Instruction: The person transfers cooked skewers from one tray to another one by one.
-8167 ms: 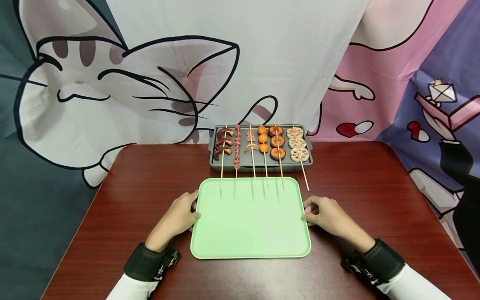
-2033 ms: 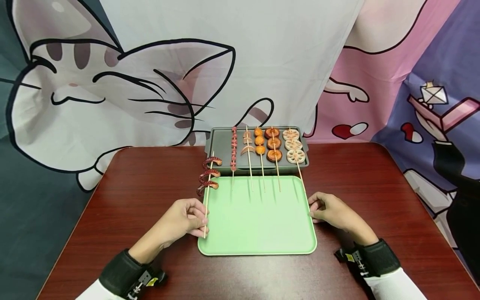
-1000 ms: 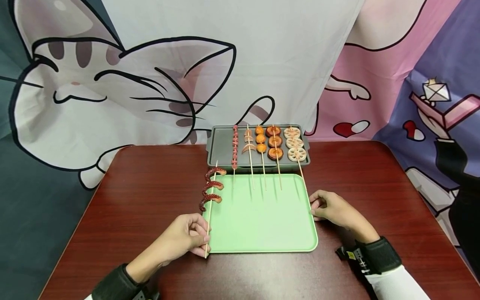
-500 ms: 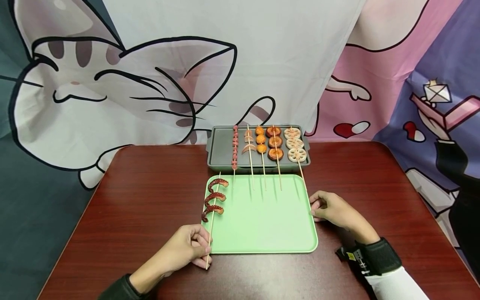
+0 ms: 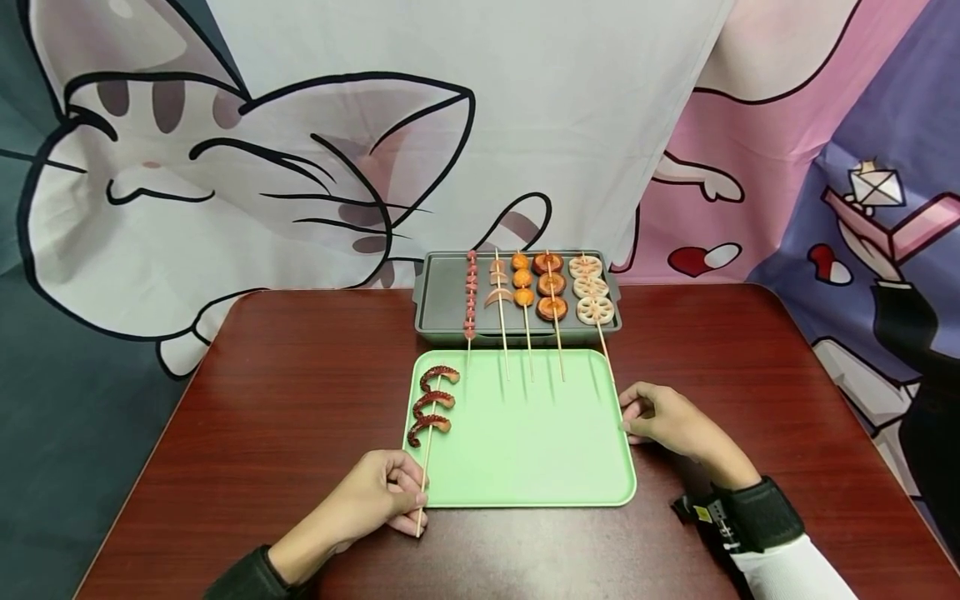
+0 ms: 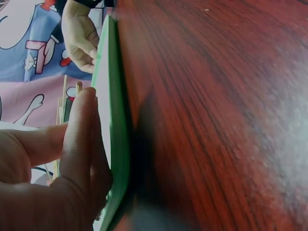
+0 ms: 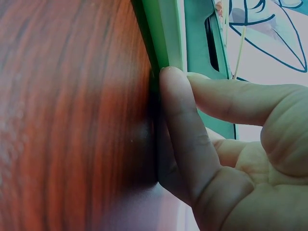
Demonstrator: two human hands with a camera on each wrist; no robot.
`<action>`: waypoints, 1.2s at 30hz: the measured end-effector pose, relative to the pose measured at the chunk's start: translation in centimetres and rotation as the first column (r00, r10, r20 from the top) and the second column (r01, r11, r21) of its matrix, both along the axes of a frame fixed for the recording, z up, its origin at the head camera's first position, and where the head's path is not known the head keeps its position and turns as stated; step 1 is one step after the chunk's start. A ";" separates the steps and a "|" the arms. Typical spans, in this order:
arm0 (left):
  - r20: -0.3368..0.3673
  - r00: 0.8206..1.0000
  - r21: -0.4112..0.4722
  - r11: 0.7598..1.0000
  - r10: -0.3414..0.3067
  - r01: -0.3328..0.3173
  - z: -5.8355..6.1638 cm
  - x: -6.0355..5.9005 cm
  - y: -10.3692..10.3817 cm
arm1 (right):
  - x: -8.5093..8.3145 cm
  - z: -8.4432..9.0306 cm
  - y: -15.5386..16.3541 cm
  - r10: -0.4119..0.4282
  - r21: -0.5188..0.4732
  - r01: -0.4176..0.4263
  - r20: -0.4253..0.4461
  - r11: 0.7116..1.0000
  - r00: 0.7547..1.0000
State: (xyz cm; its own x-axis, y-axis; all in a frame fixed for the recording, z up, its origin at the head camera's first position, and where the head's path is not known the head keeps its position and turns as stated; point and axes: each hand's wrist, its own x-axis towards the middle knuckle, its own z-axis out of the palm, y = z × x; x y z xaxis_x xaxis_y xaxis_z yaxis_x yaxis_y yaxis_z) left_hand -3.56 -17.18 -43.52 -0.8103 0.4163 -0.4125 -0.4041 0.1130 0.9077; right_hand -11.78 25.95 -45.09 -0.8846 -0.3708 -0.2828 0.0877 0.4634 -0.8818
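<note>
The left hand (image 5: 378,500) is pinching the bare end of the octopus skewer (image 5: 430,417), fingers curled round the stick near the front left corner of the green tray (image 5: 525,450). The skewer is lying along the tray's left edge: three curled reddish tentacle pieces are sitting on the tray's surface, and the stick is running back over the front rim toward the person. From the left wrist view the fingers (image 6: 79,139) are pressing right up against the tray's rim (image 6: 115,120), though the stick itself is hard to pick out there.

The right hand (image 5: 663,417) is resting at the tray's right edge with fingers loosely bent. In the right wrist view a fingertip (image 7: 173,96) is touching the tray's rim (image 7: 166,33), so it's bracing the tray rather than wrapping round anything.

Behind the tray the grey grill pan (image 5: 442,300) is carrying five more skewers: small red bits, pinkish slices, orange balls, brown rings and lotus root slices (image 5: 594,289). Their sticks are poking out over the green tray's back edge. Everything is sitting on a dark red wooden table (image 5: 300,392).

The cartoon cat backdrop (image 5: 225,167) is hanging behind. I can't make out any brand, label or readable writing anywhere.
</note>
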 end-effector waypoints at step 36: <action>-0.281 0.955 -0.452 0.891 -0.094 -0.045 0.5 -0.7 0.7 | 0.0 -0.1 0.0 -0.004 0.015 0.004 -0.001 1.000 1.000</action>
State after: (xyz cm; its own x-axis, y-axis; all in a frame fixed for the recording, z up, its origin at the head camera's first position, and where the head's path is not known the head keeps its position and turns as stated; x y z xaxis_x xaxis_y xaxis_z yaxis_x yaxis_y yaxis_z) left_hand -4.21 -16.50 -42.98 -0.9135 0.2637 -0.3098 -0.1252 0.5423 0.8308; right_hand -11.75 25.96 -45.19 -0.8863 -0.3632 -0.2874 0.0887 0.4760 -0.8750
